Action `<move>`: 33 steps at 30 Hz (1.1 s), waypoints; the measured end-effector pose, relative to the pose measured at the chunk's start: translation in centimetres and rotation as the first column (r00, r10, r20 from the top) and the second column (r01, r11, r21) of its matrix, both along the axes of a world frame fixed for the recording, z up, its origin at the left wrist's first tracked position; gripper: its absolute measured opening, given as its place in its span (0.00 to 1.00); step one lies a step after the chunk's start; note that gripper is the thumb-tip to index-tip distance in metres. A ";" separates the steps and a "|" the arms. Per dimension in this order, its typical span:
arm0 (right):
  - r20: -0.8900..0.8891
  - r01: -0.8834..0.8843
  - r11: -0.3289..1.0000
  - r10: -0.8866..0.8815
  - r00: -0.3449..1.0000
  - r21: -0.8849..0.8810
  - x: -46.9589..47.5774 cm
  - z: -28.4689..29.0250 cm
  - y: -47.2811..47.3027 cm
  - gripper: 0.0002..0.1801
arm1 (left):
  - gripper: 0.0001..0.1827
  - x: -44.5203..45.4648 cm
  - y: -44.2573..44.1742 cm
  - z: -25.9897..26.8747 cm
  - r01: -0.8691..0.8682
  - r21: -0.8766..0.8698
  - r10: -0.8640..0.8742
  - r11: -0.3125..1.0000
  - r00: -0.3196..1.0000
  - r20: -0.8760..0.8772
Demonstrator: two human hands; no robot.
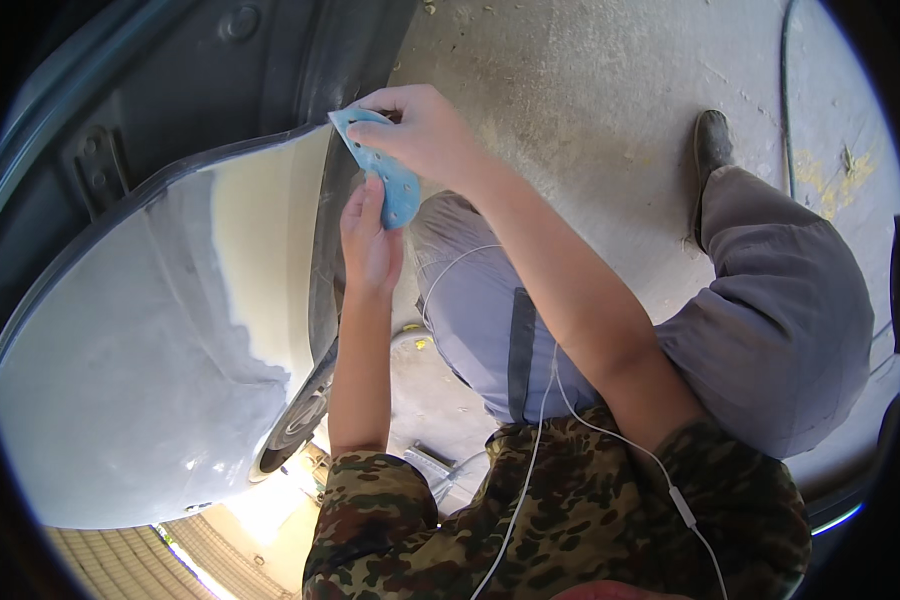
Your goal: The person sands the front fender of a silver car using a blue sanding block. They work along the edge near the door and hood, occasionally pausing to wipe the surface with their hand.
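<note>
A blue sheet of sandpaper (396, 180) with punched holes hangs between my hands, bent and tilted. My right hand (424, 135) pinches its upper end, the thumb lying on the face, close to the corner of a car body panel. Below it, my left hand (371, 232) grips the sheet's lower part between thumb and fingers. To the left is the car body panel (120, 345), with grey patches and a pale yellowish area (259, 247) near its edge. Whether the sheet touches the panel's edge cannot be told.
Dark inner car bodywork (262, 67) stands behind the panel, and a wheel (300, 424) shows below its edge. My bent legs (780, 315) are over the concrete floor (570, 90). A hose (787, 97) runs along the right. A white cable (544, 420) hangs across my shirt.
</note>
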State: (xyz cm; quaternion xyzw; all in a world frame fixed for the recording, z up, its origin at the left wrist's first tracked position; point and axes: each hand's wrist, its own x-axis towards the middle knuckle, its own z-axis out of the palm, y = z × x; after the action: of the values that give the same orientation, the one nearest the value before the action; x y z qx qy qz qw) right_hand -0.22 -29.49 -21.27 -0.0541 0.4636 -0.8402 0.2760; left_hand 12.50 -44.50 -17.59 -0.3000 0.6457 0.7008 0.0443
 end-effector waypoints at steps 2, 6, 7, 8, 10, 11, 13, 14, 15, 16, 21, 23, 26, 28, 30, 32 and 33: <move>0.006 -0.121 0.986 0.122 0.992 -0.118 0.3 -0.3 1.0 0.24 | 0.20 -0.8 0.5 -0.7 0.030 0.249 -0.022 0.968 0.999 -0.036; 0.005 -0.179 0.960 0.185 0.983 -0.217 1.0 -0.6 1.6 0.30 | 0.20 -1.7 2.7 -1.8 -0.079 0.249 0.086 0.965 0.996 -0.015; 0.048 -0.177 0.949 0.196 0.979 -0.261 1.1 -0.7 1.5 0.31 | 0.20 -1.8 3.2 -1.9 -0.109 0.230 0.114 0.967 0.993 -0.006; 0.080 -0.201 0.935 0.233 0.969 -0.293 1.2 -0.7 1.5 0.33 | 0.20 -1.9 3.4 -2.0 -0.114 0.230 0.119 0.966 0.993 -0.007; 0.135 -0.236 0.921 0.289 0.948 -0.311 1.1 -0.7 1.3 0.32 | 0.21 -1.7 3.5 -2.1 -0.095 0.175 0.097 0.980 0.995 0.000; 0.159 -0.249 0.923 0.304 0.939 -0.294 1.0 -0.7 1.2 0.29 | 0.21 -1.4 3.3 -2.0 -0.068 0.122 0.067 0.990 0.998 0.007; 0.193 -0.272 0.923 0.330 0.924 -0.272 0.9 -0.7 1.1 0.26 | 0.22 -0.5 2.4 -2.0 0.025 -0.078 -0.024 0.997 1.000 0.009; 0.205 -0.286 0.920 0.344 0.916 -0.267 0.9 -0.6 0.9 0.25 | 0.22 0.4 2.0 -2.0 0.084 -0.224 -0.084 0.971 0.996 0.013; 0.217 -0.299 0.917 0.358 0.908 -0.263 0.9 -0.5 0.8 0.25 | 0.23 1.4 1.4 -2.1 0.142 -0.352 -0.138 0.925 0.990 0.036; 0.191 -0.204 0.943 0.258 0.947 -0.261 1.1 -0.4 0.5 0.26 | 0.22 2.3 0.8 -2.2 0.162 -0.447 -0.154 0.880 0.987 0.053; 0.148 0.033 0.963 0.007 0.989 -0.266 1.8 -0.1 -0.9 0.28 | 0.18 6.6 -1.5 -4.5 0.164 -0.677 -0.142 0.717 0.986 0.088; 0.112 0.011 0.972 0.016 0.994 -0.236 2.1 -0.1 -1.3 0.28 | 0.14 7.8 -1.5 -5.8 0.184 -0.685 -0.088 0.705 0.981 0.173; 0.104 -0.001 0.982 0.021 0.994 -0.191 2.5 0.3 -1.9 0.29 | 0.10 8.4 -1.3 -7.4 0.225 -0.785 -0.199 0.577 0.971 0.132; 0.104 -0.016 0.983 0.036 0.994 -0.182 2.5 0.5 -2.0 0.30 | 0.09 8.4 -1.1 -7.8 0.234 -0.824 -0.256 0.516 0.960 0.112; 0.092 -0.045 0.979 0.064 0.994 -0.197 2.5 0.7 -1.9 0.32 | 0.08 8.3 -0.9 -7.8 0.231 -0.819 -0.219 0.525 0.967 0.132; 0.093 -0.132 0.969 0.154 0.984 -0.211 2.4 0.6 -1.3 0.35 | 0.08 8.1 -0.7 -7.5 0.228 -0.817 -0.218 0.529 0.967 0.129; 0.078 -0.160 0.961 0.182 0.980 -0.224 2.3 0.6 -0.9 0.36 | 0.08 8.0 -0.6 -7.5 0.223 -0.817 -0.218 0.532 0.968 0.122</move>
State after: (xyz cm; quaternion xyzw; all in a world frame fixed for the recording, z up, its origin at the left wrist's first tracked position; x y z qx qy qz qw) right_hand 2.06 -30.43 -20.72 -0.0824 0.3488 -0.8604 0.3624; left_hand 20.51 -45.15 -25.05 -0.2039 0.9301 0.3054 -0.0114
